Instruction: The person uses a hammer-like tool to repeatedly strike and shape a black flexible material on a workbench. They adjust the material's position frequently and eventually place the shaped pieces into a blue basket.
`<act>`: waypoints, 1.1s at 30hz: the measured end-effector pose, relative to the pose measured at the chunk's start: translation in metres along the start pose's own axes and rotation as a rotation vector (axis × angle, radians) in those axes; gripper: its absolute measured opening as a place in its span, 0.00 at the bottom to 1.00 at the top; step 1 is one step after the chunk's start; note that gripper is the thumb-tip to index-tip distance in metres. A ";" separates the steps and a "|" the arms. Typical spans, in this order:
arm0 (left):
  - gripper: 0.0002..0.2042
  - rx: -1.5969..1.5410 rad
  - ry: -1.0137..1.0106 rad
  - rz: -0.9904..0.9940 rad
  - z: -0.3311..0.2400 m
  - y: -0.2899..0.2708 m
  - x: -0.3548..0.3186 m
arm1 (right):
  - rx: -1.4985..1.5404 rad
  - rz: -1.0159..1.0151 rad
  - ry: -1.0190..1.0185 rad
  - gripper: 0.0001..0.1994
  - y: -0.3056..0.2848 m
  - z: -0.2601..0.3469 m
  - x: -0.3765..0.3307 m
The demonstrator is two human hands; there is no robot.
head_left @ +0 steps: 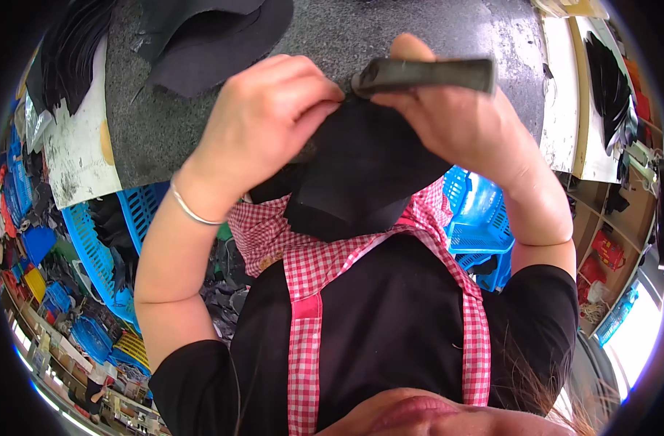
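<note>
A black sheet piece (368, 163), apparently leather or fabric, hangs over the near edge of the worktable onto my lap. My left hand (270, 109) is closed, thumb and fingertips pinching at the upper left edge of this piece. In my right hand (455, 120) is a dark metal hammer (430, 75), gripped with the fingers mostly hidden under it. Its rounded end rests at or just above the piece's top edge, close to my left fingertips. Whether it touches cannot be made out.
Larger black pieces (216, 43) lie stacked on the grey worktable (325, 36) at the far left. More black pieces (67, 51) hang at the left edge, others (604, 87) at the right. Blue baskets (92, 247) stand below on both sides. Shelves (604, 218) line the right.
</note>
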State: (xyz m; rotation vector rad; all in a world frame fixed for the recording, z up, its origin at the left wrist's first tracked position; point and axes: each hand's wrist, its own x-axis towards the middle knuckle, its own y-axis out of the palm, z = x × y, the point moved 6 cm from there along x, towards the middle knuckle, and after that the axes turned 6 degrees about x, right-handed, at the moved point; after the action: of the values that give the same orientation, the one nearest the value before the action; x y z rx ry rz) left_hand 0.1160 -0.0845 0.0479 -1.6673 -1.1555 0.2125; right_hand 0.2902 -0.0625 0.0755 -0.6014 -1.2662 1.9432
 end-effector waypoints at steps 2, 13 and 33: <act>0.06 -0.013 0.000 0.004 0.002 -0.005 -0.008 | 0.057 -0.015 -0.050 0.11 0.001 0.003 0.004; 0.07 -0.138 -0.130 -0.078 0.017 -0.014 -0.030 | 0.089 -0.004 -0.166 0.12 0.011 0.028 0.014; 0.24 0.137 0.085 0.003 -0.033 0.002 -0.068 | 0.078 0.048 -0.268 0.11 0.021 0.042 0.026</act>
State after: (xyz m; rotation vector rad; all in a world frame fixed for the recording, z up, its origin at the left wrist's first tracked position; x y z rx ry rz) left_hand 0.1030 -0.1582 0.0343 -1.5432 -1.0514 0.2159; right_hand 0.2376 -0.0718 0.0738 -0.3429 -1.3394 2.1563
